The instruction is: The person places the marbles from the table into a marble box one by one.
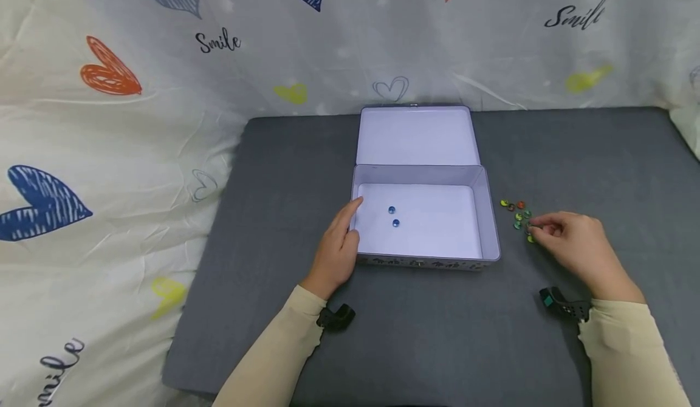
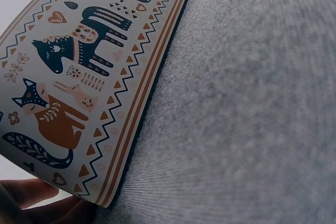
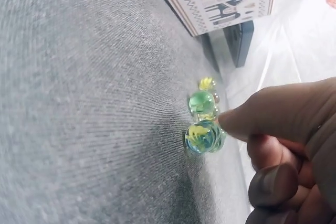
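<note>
An open tin box [image 1: 426,262] stands with its lid [image 1: 415,135] tipped back. Two blue marbles, one nearer the back [image 1: 391,210] and one nearer the front [image 1: 396,223], lie on its white floor. Against the box's left side rests my left hand [image 1: 335,252], fingers extended, index fingertip at the rim. To the right of the box, my right hand [image 1: 579,246] has thumb and index finger together at a marble in a small cluster of glass marbles [image 1: 518,217]. In the right wrist view the thumb [image 3: 241,116] partly hides the marbles behind a yellow-and-blue marble [image 3: 199,137].
A dark grey cloth surface [image 1: 284,182] lies under the box. Behind and to the left hangs a white sheet [image 1: 339,48] printed with hearts and lettering. Animal drawings decorate the box's front wall [image 2: 79,77]. Each wrist wears a dark strap.
</note>
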{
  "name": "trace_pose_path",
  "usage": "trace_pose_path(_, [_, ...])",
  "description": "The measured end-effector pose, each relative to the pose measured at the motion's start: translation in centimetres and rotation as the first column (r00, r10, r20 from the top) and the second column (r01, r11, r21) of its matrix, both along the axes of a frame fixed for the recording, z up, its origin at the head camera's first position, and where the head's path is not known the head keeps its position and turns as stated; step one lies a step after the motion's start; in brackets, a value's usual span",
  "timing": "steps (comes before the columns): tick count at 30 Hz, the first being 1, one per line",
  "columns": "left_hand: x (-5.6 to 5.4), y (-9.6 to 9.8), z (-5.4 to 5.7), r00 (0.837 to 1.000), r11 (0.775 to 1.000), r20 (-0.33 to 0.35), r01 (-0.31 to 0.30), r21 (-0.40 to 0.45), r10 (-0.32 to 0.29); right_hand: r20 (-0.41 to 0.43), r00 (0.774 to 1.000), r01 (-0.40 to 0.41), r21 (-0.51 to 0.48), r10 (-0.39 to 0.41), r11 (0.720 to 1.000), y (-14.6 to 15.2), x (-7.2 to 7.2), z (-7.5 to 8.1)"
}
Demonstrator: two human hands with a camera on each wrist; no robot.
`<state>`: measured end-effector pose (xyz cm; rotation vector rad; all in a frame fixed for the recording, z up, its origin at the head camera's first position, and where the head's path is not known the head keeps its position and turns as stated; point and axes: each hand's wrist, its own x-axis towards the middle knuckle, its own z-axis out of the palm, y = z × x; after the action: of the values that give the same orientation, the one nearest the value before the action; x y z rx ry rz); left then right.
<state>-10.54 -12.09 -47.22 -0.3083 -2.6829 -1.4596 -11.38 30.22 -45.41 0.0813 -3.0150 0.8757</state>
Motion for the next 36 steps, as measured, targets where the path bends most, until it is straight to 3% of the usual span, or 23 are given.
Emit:
trace_pose_path(20, [0.04,-0.05,0.09,1.0,1.0,-0.007,0.002,0.005,-0.002,0.111,0.993,0.037,0.047,-0.042,0.998,-0.3,-0.76,-0.33])
trace_pose_path(36, [-0.03,-0.07,0.06,1.0,1.0,-0.008,-0.004,-0.008,0.004,0.105,0.994,0.034,0.042,-0.038,0.999,-0.97,-0.72,0.2])
